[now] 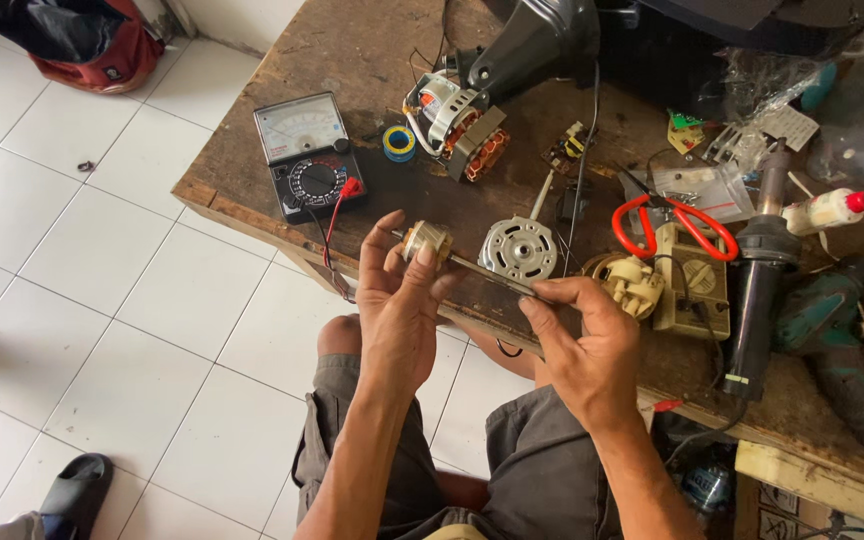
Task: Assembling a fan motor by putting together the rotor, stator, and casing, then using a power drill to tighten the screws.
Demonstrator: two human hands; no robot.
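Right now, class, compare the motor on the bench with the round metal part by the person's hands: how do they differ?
The motor at the back of the wooden bench shows copper windings and wires; the round metal part is a bare silver casting with slots. The motor stands apart from both hands; the round metal part sits on a thin shaft held between the left hand and right hand. Both are silver-coloured.

Analog multimeter at the worktop's left corner: black rectangular case, pale dial face under a clear window, round selector below. Clear plastic bag lying flat mid-worktop beneath the red-handled scissors. White glue bottle with red nozzle lying on its side, far right.
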